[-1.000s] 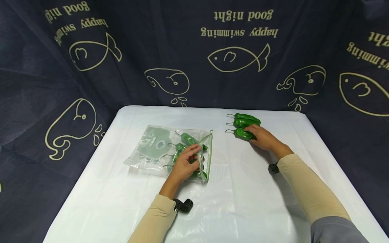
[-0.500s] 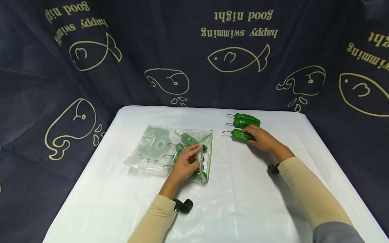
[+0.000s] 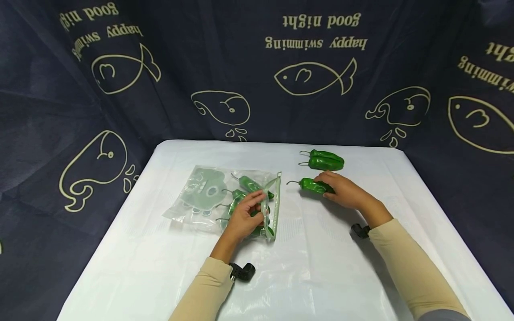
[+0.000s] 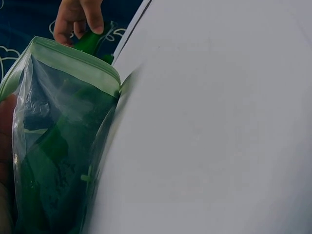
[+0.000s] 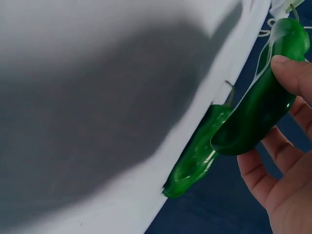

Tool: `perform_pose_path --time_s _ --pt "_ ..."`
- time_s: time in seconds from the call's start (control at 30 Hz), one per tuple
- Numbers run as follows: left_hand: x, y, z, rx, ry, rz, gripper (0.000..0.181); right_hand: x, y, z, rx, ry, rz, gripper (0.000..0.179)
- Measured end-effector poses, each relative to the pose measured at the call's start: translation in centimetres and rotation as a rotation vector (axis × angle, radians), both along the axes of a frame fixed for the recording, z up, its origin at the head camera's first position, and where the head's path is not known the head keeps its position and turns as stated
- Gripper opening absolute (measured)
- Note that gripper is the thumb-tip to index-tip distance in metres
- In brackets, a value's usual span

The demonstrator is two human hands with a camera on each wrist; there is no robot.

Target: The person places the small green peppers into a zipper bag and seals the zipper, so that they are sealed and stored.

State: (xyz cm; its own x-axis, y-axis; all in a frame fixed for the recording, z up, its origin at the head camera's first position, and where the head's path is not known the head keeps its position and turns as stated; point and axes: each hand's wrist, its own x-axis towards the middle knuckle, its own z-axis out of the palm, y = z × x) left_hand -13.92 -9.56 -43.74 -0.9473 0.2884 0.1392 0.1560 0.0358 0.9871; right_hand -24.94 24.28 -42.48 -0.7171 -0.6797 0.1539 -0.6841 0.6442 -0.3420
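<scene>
My right hand grips a green pepper around its body, its stem pointing left toward the bag. The right wrist view shows the thumb on one side of this held pepper and the fingers on the other. With my left hand I hold the mouth of a clear zip bag by its green-edged upper layer, so the opening gapes toward the right. Several green peppers lie inside the bag, stems to the left, partly hidden by my hand. In the left wrist view the bag's green zip band stands raised.
Two more green peppers lie side by side at the back right of the white table. A dark blue cloth with fish drawings hangs behind and around the table. Each wrist wears a small black camera.
My right hand has drawn one pepper away from the other two, toward the left and nearer to me. The left hand and the bag have stayed in place.
</scene>
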Motion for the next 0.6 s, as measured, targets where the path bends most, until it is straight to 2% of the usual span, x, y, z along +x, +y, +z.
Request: perform_pose_path --time_s 0.37,0.6 --pt "0.0 0.1 0.0 -0.006 0.006 -0.003 0.056 3.3 -1.5 0.2 -0.003 0.035 0.066 0.049" --pt "0.0 0.0 -0.1 -0.003 0.013 0.003 0.056 4.7 -2.6 -0.3 0.019 0.037 0.099 0.05"
